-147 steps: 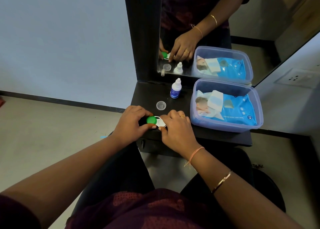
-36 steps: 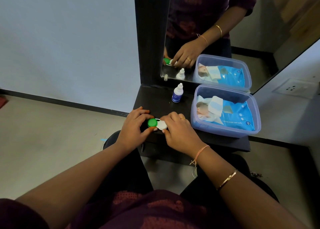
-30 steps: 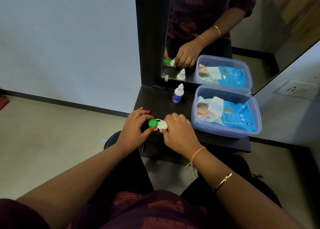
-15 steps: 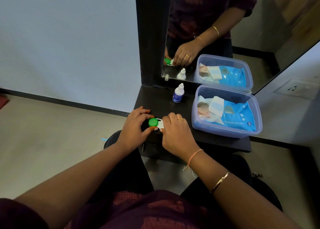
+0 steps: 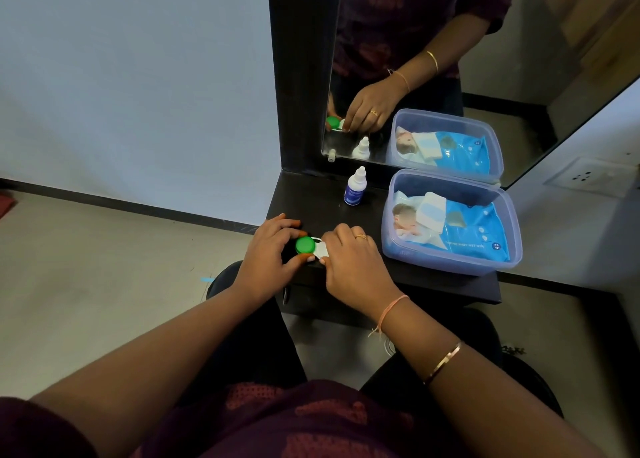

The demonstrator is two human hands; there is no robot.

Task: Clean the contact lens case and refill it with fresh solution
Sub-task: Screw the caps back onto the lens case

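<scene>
Head view: the contact lens case sits at the table's near left edge, between both hands. Left hand pinches its green cap with thumb and fingers; right hand curls closed over the white end. Solution bottle stands farther back, well apart.

Small dark desk under the mirror. The contact lens case sits near its front edge, right between both hands. Just beyond the hands there's a solution bottle, and a plastic tub of wet wipes is off to their right.
</scene>
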